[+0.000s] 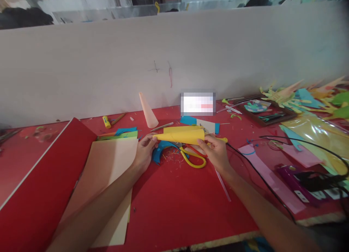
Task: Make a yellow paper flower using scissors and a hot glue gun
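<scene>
A yellow paper cone [181, 136] lies level between my hands above the red table [174, 215]. My left hand [145, 150] pinches its narrow tip, and my right hand [216, 150] grips the wide end at the right. Just behind the cone shows another strip of yellow paper. Below and behind it are scissors with yellow handles [195, 161], a curved blue paper piece [159, 154] and small paper scraps. A pale peach cone [148, 112] stands upright near the wall panel.
At the left are peach paper sheets [109, 186] beside a red upright board [51, 175] and a glue stick [106, 122]. A tray [265, 110] with tools, pink paper [272, 179], a purple box [300, 183] and a black cable lie to the right. A grey panel [109, 70] stands behind.
</scene>
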### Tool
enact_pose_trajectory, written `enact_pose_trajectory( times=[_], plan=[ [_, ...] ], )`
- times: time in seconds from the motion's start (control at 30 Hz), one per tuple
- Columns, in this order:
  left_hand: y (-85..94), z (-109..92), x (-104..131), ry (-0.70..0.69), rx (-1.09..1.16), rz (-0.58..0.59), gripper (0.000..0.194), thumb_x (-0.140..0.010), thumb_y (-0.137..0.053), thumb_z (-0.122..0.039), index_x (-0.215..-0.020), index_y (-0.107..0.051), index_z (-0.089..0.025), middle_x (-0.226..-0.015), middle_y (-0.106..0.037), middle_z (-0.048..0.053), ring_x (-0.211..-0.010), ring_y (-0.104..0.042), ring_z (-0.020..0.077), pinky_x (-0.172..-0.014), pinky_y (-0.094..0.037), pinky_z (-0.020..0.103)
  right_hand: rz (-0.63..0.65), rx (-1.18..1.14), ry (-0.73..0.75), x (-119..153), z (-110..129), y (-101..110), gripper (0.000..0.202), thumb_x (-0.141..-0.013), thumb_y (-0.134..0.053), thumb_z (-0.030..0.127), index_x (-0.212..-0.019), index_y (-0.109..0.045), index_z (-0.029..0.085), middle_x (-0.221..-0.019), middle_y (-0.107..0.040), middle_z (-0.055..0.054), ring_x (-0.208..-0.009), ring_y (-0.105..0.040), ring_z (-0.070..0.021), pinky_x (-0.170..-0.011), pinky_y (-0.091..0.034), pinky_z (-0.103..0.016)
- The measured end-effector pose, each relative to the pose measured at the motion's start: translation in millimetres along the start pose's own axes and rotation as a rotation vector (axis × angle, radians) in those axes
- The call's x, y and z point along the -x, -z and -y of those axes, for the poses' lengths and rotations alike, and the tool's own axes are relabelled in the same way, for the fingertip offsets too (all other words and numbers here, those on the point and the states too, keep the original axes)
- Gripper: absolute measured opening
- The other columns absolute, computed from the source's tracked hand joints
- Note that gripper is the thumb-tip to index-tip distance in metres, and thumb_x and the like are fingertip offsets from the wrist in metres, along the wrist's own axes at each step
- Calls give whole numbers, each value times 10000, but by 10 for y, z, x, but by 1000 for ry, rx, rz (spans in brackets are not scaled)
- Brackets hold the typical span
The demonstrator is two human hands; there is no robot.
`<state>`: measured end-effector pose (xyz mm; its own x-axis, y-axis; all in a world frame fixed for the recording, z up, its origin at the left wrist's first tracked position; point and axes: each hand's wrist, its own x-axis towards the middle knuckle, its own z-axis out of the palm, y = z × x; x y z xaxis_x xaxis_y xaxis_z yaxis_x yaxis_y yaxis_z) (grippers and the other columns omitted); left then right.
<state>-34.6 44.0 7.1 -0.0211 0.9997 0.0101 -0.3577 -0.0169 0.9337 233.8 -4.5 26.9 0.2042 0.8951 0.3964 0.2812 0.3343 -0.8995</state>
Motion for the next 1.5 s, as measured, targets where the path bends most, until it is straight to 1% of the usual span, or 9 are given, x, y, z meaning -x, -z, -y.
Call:
enact_pose_trajectory(
  times=[0.27,0.57,0.73,0.83,0.93,1.03,1.17,1.33,1.5],
  plan=[
    [-11,6,0,-62,-43,5,345,-697,-940,-435,-761,-728,-171,-944,-664,18,-652,-511,64,-601,-472,206,-73,-16,-33,19,-32,-4,357,-862,-734,517,-716,-650,202,-701,-590,0,-693,-518,-171,-661,-430,-301],
    [-38,-23,25,-59,-88,20,343,-722,-922,-452,-742,-729,-169,-1009,-664,36,-647,-500,68,-597,-462,214,-109,-89,-81,41,-8,2,426,-849,-750,525,-626,-576,206,-618,-477,21,-617,-436,-143,-563,-372,-276],
    [-55,-39,51,-122,-172,90,271,-747,-902,-418,-805,-776,-186,-1130,-656,57,-703,-520,88,-609,-443,225,-186,-176,-137,12,-60,4,359,-825,-784,520,-716,-679,194,-694,-594,-8,-685,-529,-169,-599,-440,-277],
    [-48,-34,47,-139,-203,83,261,-742,-902,-410,-769,-785,-178,-1168,-646,71,-761,-539,105,-617,-438,225,-162,-172,-155,-6,-69,12,370,-842,-768,538,-731,-686,195,-676,-575,-1,-652,-504,-160,-569,-411,-271],
    [-27,-21,25,-102,-135,37,278,-735,-910,-418,-779,-782,-175,-1012,-660,42,-682,-507,82,-601,-425,222,-126,-98,-91,4,-53,24,469,-916,-668,601,-667,-631,205,-614,-497,14,-587,-431,-146,-541,-354,-276],
    [-3,-10,1,-22,-23,-20,310,-707,-935,-417,-852,-784,-188,-746,-590,-19,-617,-483,81,-581,-416,216,-68,-21,11,28,-37,23,498,-950,-604,649,-714,-660,214,-651,-536,-4,-625,-474,-171,-605,-393,-305],
    [12,-8,-10,7,19,-11,323,-700,-943,-418,-843,-774,-182,-697,-579,-24,-623,-487,85,-578,-424,210,-2,114,123,43,-27,-2,462,-921,-676,617,-676,-639,227,-657,-508,-3,-662,-472,-186,-633,-390,-324],
    [-5,-18,-2,-5,11,-11,333,-682,-953,-425,-816,-768,-184,-792,-623,0,-646,-490,86,-576,-446,200,-11,113,117,31,-15,-25,524,-917,-686,607,-590,-538,225,-639,-462,8,-630,-438,-167,-587,-349,-313],
    [-21,-23,6,-31,1,-29,344,-685,-944,-422,-737,-730,-158,-1108,-661,30,-661,-480,47,-589,-455,191,-35,76,62,5,-10,-30,544,-888,-691,643,-583,-528,223,-609,-435,29,-582,-394,-144,-564,-333,-304]
  ],
)
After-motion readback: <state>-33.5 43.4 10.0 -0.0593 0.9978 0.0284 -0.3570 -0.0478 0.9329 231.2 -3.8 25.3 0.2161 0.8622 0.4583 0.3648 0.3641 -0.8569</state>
